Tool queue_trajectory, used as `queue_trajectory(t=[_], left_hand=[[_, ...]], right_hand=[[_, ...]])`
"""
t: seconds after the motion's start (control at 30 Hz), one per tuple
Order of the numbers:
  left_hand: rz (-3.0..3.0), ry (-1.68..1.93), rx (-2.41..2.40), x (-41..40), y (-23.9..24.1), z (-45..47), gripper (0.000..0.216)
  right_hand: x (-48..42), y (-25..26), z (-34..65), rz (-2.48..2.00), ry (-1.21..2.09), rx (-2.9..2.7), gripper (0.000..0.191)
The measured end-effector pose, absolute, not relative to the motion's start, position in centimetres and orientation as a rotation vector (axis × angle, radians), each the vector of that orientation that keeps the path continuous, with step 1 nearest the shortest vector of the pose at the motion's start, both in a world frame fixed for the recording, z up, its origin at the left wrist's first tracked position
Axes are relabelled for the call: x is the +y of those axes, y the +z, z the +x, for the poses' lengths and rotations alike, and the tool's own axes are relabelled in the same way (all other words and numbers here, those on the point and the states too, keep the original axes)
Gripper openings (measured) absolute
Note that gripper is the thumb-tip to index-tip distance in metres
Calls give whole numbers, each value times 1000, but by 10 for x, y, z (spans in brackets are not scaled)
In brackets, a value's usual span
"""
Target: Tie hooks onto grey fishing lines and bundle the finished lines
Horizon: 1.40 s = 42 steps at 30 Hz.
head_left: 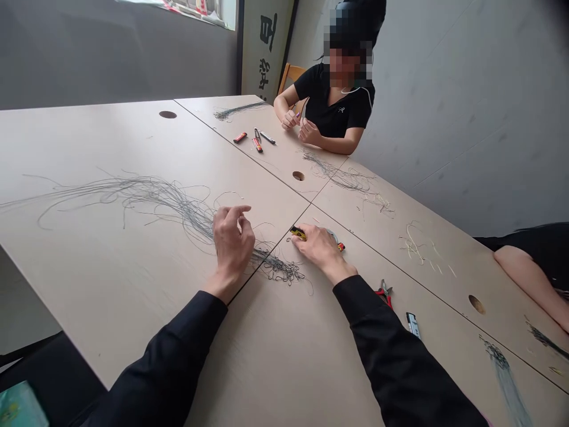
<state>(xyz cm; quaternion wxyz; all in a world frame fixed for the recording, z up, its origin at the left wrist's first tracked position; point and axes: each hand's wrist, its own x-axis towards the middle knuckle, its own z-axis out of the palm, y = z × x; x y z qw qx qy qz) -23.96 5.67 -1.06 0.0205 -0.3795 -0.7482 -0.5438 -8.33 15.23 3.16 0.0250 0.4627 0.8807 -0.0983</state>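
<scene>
I'm seeing my left hand (232, 240) hovering half-curled, gripping nothing, while my right hand (317, 249) seems to be pinning a small yellow-and-black tool (299, 233) at its 10 o'clock. A tangle of thin grey wire (278, 267) is lying between them, at the left hand's 4 o'clock; a careless sweep could be snagging strands and knotting it tighter.

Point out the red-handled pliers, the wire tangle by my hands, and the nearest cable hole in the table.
Red-handled pliers (387, 299): head view, on the red grip.
Wire tangle (278, 268): head view, on its dense dark knot.
Cable hole (476, 304): head view, on the hole's middle.
</scene>
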Motion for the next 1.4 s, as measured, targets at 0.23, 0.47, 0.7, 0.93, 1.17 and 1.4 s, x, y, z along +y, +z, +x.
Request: queue_trajectory(t=[0.23, 0.47, 0.7, 0.93, 1.17, 1.4], left_hand=[[-1101, -1740, -2308, 57, -10, -240, 29], [-1119, -1746, -2304, 58, -11, -237, 28], [-1129, -1757, -2299, 58, -11, -237, 28], [-1139, -1757, -2300, 57, -10, -236, 28], [-1097, -1831, -2291, 58, -12, -239, 27], [-911, -1936, -2277, 58, -12, -241, 27]], right_hand=[[151, 29, -79, 1572, -247, 2668, 20], [146, 36, -80, 1452, -364, 2704, 22], [159, 37, -89, 1476, -400, 2519, 21], [159, 32, -83, 1549, -424, 2529, 22], [156, 41, -82, 1717, -512, 2585, 24], [152, 42, -76, 1755, -820, 2561, 33]])
